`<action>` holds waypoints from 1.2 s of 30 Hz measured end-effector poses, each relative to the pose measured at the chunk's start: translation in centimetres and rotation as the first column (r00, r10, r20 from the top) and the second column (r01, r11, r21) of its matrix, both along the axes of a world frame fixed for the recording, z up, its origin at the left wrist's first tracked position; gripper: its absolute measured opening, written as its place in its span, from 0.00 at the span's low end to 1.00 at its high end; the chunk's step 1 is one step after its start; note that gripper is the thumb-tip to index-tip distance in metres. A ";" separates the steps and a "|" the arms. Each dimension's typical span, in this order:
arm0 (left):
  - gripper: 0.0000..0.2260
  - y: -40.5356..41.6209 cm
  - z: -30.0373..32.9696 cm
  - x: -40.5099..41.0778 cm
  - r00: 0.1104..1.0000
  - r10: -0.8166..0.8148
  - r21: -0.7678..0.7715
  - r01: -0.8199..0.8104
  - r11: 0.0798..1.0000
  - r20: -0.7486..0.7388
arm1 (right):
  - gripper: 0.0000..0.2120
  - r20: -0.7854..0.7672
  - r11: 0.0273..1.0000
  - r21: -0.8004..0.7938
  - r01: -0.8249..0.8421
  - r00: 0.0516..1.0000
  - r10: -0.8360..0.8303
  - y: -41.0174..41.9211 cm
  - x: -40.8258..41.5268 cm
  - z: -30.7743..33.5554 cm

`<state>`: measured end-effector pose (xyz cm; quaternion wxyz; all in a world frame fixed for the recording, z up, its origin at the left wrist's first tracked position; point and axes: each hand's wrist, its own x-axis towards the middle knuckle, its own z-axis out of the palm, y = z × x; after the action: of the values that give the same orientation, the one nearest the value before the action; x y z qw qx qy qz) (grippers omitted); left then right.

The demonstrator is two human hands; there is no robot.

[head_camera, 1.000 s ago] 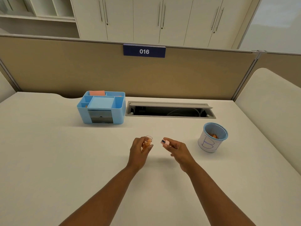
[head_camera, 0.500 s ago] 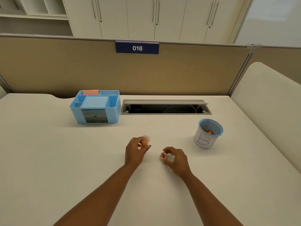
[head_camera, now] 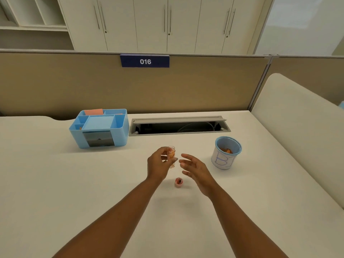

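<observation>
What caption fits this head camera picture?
Left hand holds a small clear bottle; the open right hand hangs beside a pink cap lying on the desk.

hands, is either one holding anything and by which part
The left hand pinches a small clear vial by its sides, around the middle. The right hand holds nothing; the pink cap lies loose on the table.

Organizer [head_camera: 119,125] far left on desk [head_camera: 55,183], cable slot [head_camera: 178,125] right of it. Cup [head_camera: 226,155] right. Vial [head_camera: 171,155] centre, in left hand [head_camera: 158,164]; cap [head_camera: 179,182] just nearer, on desk.
</observation>
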<state>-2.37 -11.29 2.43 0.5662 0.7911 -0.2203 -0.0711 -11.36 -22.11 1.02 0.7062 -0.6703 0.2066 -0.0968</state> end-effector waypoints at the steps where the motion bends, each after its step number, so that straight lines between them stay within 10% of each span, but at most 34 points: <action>1: 0.15 -0.6 0.5 -0.3 1.000 -0.001 -0.016 0.001 1.000 -0.008 | 0.14 0.003 0.994 0.106 -0.010 1.000 0.010 0.1 0.1 0.4; 14: 0.21 -8.3 3.3 -4.4 0.967 -0.203 -0.116 0.187 0.976 -0.155 | 0.04 0.116 0.778 0.563 0.278 0.906 -0.407 -4.4 -3.5 2.8; 19: 0.23 -10.8 2.3 -3.9 0.924 -0.378 0.253 0.355 0.900 0.049 | 0.05 0.112 0.729 0.494 0.474 0.797 -0.594 -8.9 -5.3 3.7; 26: 0.32 -13.0 0.2 -3.6 0.752 -0.646 0.713 0.381 0.589 0.131 | 0.13 0.059 0.680 0.037 0.732 0.678 -0.733 -12.6 -4.7 3.4; 30: 0.33 -13.1 -0.6 -3.6 0.756 -0.645 0.726 0.379 0.574 0.115 | 0.17 0.077 0.610 -0.396 0.687 0.686 -0.723 -13.4 -4.1 3.5; 36: 0.36 -13.0 -1.1 -3.5 0.755 -0.652 0.721 0.415 0.556 0.068 | 0.13 0.162 0.550 -0.592 0.589 0.756 -0.634 -13.7 -3.6 3.3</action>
<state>-5.90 -24.25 1.34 0.1496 0.8311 -0.5032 -0.1832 -14.95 -35.80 4.30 0.3641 -0.7490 0.4084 -0.3738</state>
